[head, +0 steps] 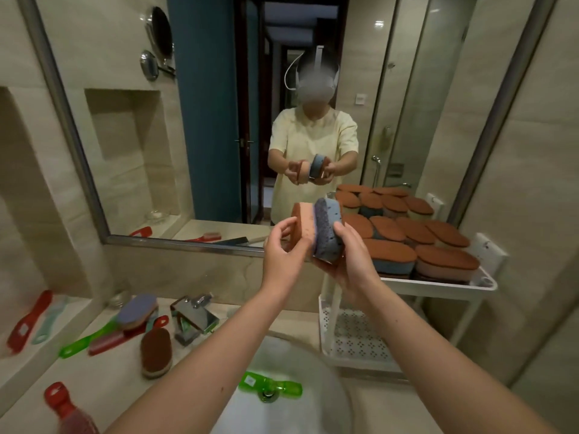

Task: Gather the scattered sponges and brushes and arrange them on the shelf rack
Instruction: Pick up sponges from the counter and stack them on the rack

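Two sponges stand on edge side by side in front of the mirror: an orange sponge [303, 223] gripped by my left hand [283, 253] and a blue-grey sponge [327, 228] cradled in my right hand [352, 261]. To the right, the white shelf rack [438, 285] has its top tray packed with several brown-topped sponges [416, 242]; its perforated lower tray [354, 336] shows nothing on it. On the counter at left lie a purple-topped sponge [138, 310], a brown-topped sponge [155, 350], a green brush [84, 341] and a pink brush [108, 343].
A chrome tap [192, 316] stands behind the white basin [291, 364], where a green brush [271, 386] lies over the drain. A red brush [67, 408] lies at the counter's front left. Red and teal brushes [29, 321] rest on the left ledge. The mirror [219, 120] covers the wall ahead.
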`<act>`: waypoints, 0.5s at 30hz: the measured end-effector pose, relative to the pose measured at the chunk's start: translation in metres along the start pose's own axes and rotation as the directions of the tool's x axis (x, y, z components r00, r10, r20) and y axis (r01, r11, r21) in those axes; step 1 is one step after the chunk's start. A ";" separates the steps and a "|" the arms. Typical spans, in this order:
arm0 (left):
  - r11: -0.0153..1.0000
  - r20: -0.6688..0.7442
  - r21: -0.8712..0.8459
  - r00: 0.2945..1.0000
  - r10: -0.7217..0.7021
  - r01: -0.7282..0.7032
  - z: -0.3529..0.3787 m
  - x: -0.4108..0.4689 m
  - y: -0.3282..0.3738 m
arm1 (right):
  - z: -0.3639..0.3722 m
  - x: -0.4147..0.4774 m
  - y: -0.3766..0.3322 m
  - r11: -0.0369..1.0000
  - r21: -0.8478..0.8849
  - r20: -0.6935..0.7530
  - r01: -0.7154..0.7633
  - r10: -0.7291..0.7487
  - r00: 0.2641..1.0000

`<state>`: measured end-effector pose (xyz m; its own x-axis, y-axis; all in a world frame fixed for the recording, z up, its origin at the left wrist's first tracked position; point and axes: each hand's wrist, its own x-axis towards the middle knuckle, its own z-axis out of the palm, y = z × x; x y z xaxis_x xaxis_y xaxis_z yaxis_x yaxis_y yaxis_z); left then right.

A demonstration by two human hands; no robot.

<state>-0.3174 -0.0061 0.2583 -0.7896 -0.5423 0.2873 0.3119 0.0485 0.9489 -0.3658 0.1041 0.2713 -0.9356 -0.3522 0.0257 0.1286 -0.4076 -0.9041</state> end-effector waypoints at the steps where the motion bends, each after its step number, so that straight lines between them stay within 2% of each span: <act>1: 1.000 0.007 -0.004 1.000 0.022 -0.022 0.008 -0.001 0.002 | -0.005 0.000 -0.006 1.000 0.015 0.000 0.011 -0.011 1.000; 6: 0.999 0.068 -0.047 0.998 0.000 0.003 0.047 -0.001 0.013 | -0.033 -0.001 -0.040 0.998 -0.040 -0.003 0.042 -0.042 0.999; 12: 0.998 0.094 -0.026 0.994 0.056 -0.054 0.085 0.000 0.023 | -0.068 0.005 -0.071 0.996 -0.069 0.020 0.059 -0.058 0.998; 15: 0.995 0.099 0.046 0.991 0.087 -0.092 0.099 0.005 0.025 | -0.081 0.012 -0.083 0.975 -0.194 0.036 0.113 -0.108 0.994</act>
<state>-0.3656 0.0758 0.2963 -0.8080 -0.4501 0.3803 0.3583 0.1371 0.9235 -0.4144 0.2026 0.3123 -0.9315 -0.3363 0.1383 -0.0438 -0.2737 -0.9608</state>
